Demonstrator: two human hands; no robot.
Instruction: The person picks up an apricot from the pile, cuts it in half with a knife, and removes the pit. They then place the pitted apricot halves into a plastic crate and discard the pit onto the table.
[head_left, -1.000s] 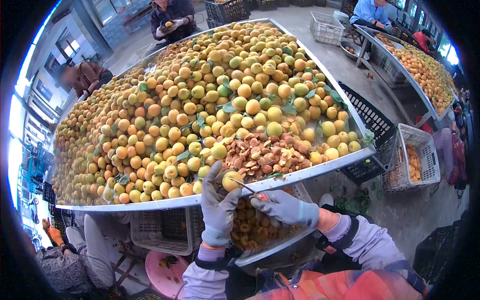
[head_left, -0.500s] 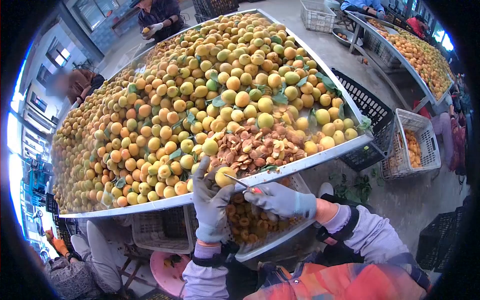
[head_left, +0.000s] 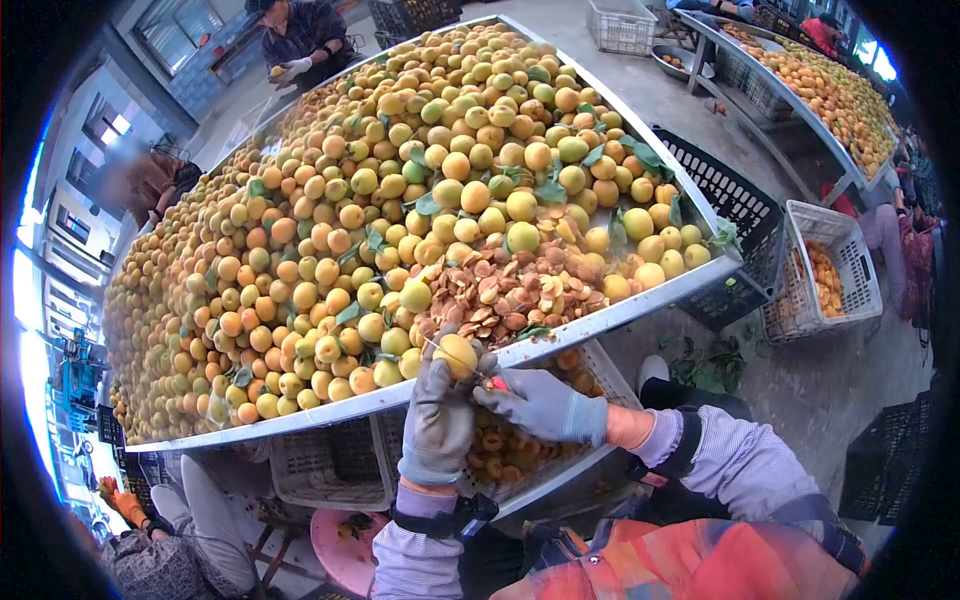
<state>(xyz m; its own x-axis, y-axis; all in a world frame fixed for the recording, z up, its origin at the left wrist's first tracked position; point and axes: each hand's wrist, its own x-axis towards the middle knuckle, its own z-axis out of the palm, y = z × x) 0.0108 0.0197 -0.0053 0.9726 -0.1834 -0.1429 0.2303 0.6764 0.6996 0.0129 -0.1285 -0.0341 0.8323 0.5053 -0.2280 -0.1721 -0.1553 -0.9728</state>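
Two gloved hands meet just below the near rim of the metal table (head_left: 620, 312).

**Hand states**
- The left hand (head_left: 438, 425) is closed around one apricot (head_left: 456, 352). The fingers wrap it from below, and the fruit sits level with the table rim.
- The right hand (head_left: 540, 405) is closed on a small knife (head_left: 478, 371) with a thin bright blade and a red handle. The blade lies across the top of the apricot, touching it.

**Working notes (judgement)**
1. Set the gripping fingertips to either side of the blade line, never under it. The glove knit looks thin.
2. Follow the fruit's natural seam. Turn the fruit against the blade rather than pushing the blade toward the palm.
3. Apply light pressure. The yellow skin suggests soft flesh that bruises readily around a hard stone.

**Materials and shapes**
- The apricot pile (head_left: 400, 200) is round, smooth-skinned and matte, green-yellow to orange. It is heaped deep across the table, with loose green leaves (head_left: 552, 190) among the fruit.
- The stone heap (head_left: 505, 295) is brown, flat-oval and dry-looking, and lies at the near rim just beyond the hands.
- The lattice crate (head_left: 500, 455) is pale rigid plastic and sits directly under the hands. It holds orange, cupped cut pieces.
- The table is dull grey sheet metal with a raised lip.
- The black crate (head_left: 735, 225) and white crate (head_left: 835, 275) stand on the floor to the right. Both are open mesh, and the white one is partly filled with fruit.
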